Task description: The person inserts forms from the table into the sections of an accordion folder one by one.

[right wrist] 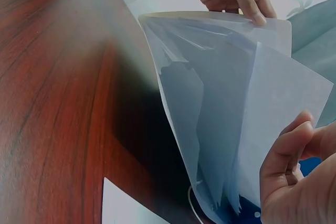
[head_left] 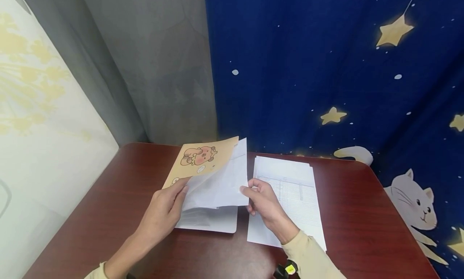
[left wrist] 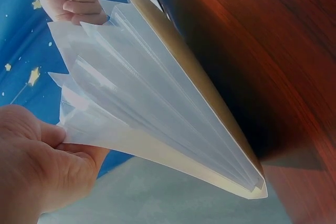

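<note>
A tan display book (head_left: 195,160) with a cartoon animal on its cover is spread partly open on the table, its clear plastic sleeves (left wrist: 136,72) fanned out. My left hand (head_left: 163,212) pinches the cover's free edge together with some sleeve edges, thumb on the inner side. A white paper sheet (head_left: 221,190) stands out among the sleeves, its corner pinched between the thumb and curled fingers of my right hand (head_left: 266,200). In the right wrist view the sheet (right wrist: 283,93) slants upward, its lower part hidden among the sleeves.
A stack of printed paper sheets (head_left: 302,208) lies to the right of the display book, partly under my right forearm. The dark red table (head_left: 348,206) ends at a grey curtain (head_left: 174,69) and a blue starry curtain (head_left: 282,89).
</note>
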`<action>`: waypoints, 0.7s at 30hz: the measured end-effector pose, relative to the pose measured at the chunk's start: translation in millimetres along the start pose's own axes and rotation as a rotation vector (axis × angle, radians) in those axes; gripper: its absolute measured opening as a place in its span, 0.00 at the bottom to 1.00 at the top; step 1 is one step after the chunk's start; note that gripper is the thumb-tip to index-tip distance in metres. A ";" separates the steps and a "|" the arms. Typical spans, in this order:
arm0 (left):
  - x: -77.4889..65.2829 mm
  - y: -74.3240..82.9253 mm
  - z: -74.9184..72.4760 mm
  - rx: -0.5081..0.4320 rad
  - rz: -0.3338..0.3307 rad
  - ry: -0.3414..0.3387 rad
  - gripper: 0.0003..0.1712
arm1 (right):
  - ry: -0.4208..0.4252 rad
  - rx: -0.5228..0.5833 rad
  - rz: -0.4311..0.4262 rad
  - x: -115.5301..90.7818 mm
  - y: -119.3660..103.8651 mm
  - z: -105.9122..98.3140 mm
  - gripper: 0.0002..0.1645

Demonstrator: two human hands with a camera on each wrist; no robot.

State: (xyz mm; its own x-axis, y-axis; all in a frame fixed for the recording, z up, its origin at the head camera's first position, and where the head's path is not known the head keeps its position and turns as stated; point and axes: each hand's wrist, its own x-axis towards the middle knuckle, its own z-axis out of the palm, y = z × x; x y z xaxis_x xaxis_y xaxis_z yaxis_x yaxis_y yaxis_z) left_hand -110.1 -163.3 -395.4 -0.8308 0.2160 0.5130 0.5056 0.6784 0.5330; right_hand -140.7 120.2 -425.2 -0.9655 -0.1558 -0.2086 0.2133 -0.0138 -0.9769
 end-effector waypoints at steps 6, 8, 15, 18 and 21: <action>0.0 -0.8 1.1 0.002 0.006 0.007 0.21 | -0.011 0.021 -0.003 3.5 2.4 7.7 0.10; -0.2 -1.1 1.6 0.001 0.006 0.009 0.20 | -0.012 0.021 -0.008 4.9 3.2 10.2 0.09; 0.5 -0.6 1.9 0.004 0.015 0.016 0.20 | -0.026 0.009 -0.014 7.1 3.8 17.4 0.09; 0.5 -0.3 2.2 0.013 0.017 0.017 0.20 | -0.023 0.006 -0.017 7.6 4.6 19.5 0.09; 0.9 -0.1 2.6 0.013 0.024 0.020 0.20 | -0.013 0.011 -0.012 8.6 6.0 21.1 0.11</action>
State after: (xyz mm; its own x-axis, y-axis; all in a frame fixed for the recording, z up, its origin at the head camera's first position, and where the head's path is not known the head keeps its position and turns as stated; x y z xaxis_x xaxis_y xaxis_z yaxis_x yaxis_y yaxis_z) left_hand -111.5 -161.3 -396.7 -0.8135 0.2187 0.5388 0.5222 0.6826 0.5113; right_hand -144.6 97.9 -431.9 -0.9660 -0.1688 -0.1957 0.2030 -0.0269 -0.9788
